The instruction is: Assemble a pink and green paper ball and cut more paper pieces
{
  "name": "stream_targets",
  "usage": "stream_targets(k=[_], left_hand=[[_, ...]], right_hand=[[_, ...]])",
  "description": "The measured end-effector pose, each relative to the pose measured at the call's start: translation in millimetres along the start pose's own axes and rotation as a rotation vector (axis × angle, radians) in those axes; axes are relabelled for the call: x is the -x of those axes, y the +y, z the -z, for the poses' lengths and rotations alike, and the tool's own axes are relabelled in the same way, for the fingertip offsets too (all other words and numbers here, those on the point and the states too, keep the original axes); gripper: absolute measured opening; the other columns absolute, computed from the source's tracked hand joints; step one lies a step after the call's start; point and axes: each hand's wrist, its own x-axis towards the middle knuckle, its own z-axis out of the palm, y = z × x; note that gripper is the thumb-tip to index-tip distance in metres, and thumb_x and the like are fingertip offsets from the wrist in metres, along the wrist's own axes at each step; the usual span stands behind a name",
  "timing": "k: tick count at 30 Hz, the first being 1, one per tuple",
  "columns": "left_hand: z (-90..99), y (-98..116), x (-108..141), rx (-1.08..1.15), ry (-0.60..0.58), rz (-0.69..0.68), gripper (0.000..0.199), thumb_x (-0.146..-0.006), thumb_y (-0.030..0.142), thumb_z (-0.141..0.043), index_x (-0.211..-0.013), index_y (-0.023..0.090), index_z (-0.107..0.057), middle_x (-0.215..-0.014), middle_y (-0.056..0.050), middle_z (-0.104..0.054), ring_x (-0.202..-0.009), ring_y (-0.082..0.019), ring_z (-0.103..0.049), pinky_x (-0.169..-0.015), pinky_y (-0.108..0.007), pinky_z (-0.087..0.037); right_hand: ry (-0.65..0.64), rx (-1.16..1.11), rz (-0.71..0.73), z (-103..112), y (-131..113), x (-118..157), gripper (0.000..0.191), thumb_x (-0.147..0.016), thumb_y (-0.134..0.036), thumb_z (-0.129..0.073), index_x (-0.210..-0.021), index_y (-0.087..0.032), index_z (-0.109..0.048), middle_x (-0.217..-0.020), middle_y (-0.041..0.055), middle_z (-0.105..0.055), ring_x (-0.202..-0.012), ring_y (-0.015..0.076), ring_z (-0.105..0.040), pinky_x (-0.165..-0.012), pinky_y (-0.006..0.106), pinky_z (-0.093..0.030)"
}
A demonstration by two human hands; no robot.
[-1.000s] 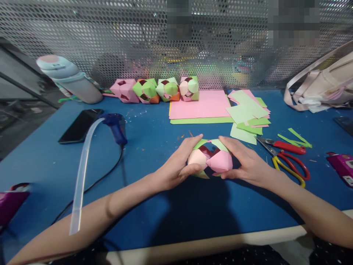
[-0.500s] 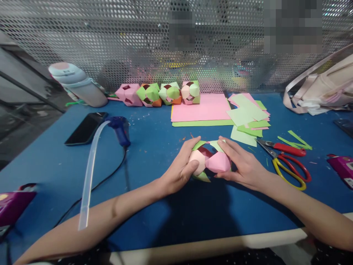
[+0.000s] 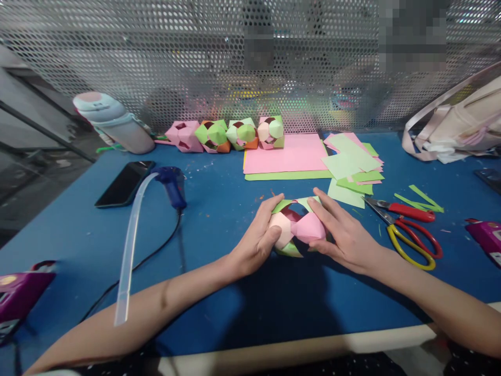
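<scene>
Between my two hands is a folded paper ball [image 3: 307, 227] in pink, peach and green, with open gaps between its panels. My left hand [image 3: 256, 237] grips its left side, the thumb on the peach panel and the fingers behind. On the right side my right hand [image 3: 346, 235] is closed around it, fingers on the pale green top and thumb by the lower edge of the pink panel. The ball is just above or on the blue table [image 3: 211, 308]; I cannot tell which. Its far side and underside are hidden.
Several finished paper balls [image 3: 213, 136] line the back beside pink paper sheets [image 3: 285, 154]. Loose green cut pieces [image 3: 350, 159], pliers [image 3: 410, 211] and scissors [image 3: 415, 245] lie right. A blue glue gun [image 3: 172, 187] with a long glue stick, a phone [image 3: 124, 184] and a bottle [image 3: 113, 122] stand left.
My right hand has shifted slightly on the ball, its thumb and fingertips raised a little. The pink panel sits closer against the peach one. My left hand keeps its hold.
</scene>
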Motion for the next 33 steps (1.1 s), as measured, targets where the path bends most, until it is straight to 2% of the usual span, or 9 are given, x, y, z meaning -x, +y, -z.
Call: stream_targets(k=[4, 8, 16, 21, 24, 30, 33], left_hand=[[-4.8, 0.2, 0.0, -0.006, 0.040, 0.029, 0.066, -0.095, 0.060, -0.033, -0.148, 0.021, -0.027, -0.150, -0.017, -0.034, -0.141, -0.031, -0.030, -0.118, -0.054, -0.019], [-7.9, -1.4, 1.0, -0.012, 0.065, 0.041, 0.063, -0.096, 0.056, -0.035, -0.148, 0.022, -0.025, -0.151, -0.017, -0.032, -0.142, -0.030, -0.029, -0.119, -0.054, -0.017], [-10.3, -6.4, 1.1, -0.073, 0.085, 0.015, 0.063, -0.096, 0.056, -0.034, -0.148, 0.020, -0.027, -0.148, -0.017, -0.033, -0.140, -0.032, -0.031, -0.117, -0.055, -0.021], [-10.7, -4.1, -1.2, -0.083, 0.085, 0.031, 0.065, -0.094, 0.059, -0.038, -0.146, 0.020, -0.031, -0.146, -0.017, -0.037, -0.139, -0.032, -0.032, -0.116, -0.054, -0.023], [-9.6, -0.6, -2.1, -0.068, 0.074, 0.053, 0.060, -0.095, 0.054, -0.039, -0.144, 0.019, -0.034, -0.144, -0.016, -0.039, -0.138, -0.030, -0.034, -0.116, -0.052, -0.025], [-8.6, 7.6, -3.3, 0.038, 0.066, 0.113, 0.054, -0.096, 0.049, -0.038, -0.140, 0.018, -0.040, -0.139, -0.016, -0.048, -0.131, -0.028, -0.044, -0.114, -0.049, -0.029], [-8.9, 11.0, -3.3, 0.073, 0.068, 0.152, 0.055, -0.096, 0.050, -0.038, -0.139, 0.016, -0.042, -0.139, -0.016, -0.050, -0.131, -0.028, -0.045, -0.114, -0.047, -0.030]], right_hand=[[0.023, -0.054, -0.043, -2.0, -4.9, -2.4, 0.071, -0.098, -0.054, -0.039, -0.156, -0.027, -0.010, -0.160, 0.0170, -0.021, -0.145, 0.0335, -0.028, -0.111, 0.059, -0.037], [0.044, -0.018, -0.088, -7.1, -7.6, -3.2, 0.065, -0.100, -0.050, -0.035, -0.156, -0.027, -0.012, -0.160, 0.0166, -0.023, -0.144, 0.0335, -0.031, -0.108, 0.060, -0.039], [0.071, 0.032, -0.062, -12.1, -7.9, -3.3, 0.061, -0.101, -0.050, -0.035, -0.153, -0.022, -0.023, -0.157, 0.0204, -0.029, -0.142, 0.0334, -0.034, -0.103, 0.056, -0.042], [0.105, 0.073, -0.074, -13.5, -9.1, -4.2, 0.061, -0.099, -0.053, -0.038, -0.152, -0.024, -0.028, -0.158, 0.0184, -0.028, -0.140, 0.0350, -0.038, -0.101, 0.057, -0.044], [0.154, 0.047, -0.034, -12.2, -9.3, -3.8, 0.058, -0.099, -0.049, -0.043, -0.151, -0.026, -0.030, -0.161, 0.0154, -0.020, -0.141, 0.0341, -0.037, -0.105, 0.057, -0.043], [0.209, -0.012, 0.087, -6.1, -9.8, -2.4, 0.048, -0.100, -0.026, -0.046, -0.147, -0.031, -0.038, -0.163, 0.0058, -0.016, -0.144, 0.0283, -0.033, -0.111, 0.052, -0.042], [0.213, 0.031, 0.140, -4.8, -8.4, -2.1, 0.048, -0.097, -0.030, -0.051, -0.144, -0.028, -0.042, -0.163, 0.0075, -0.016, -0.143, 0.0311, -0.035, -0.108, 0.054, -0.045]])
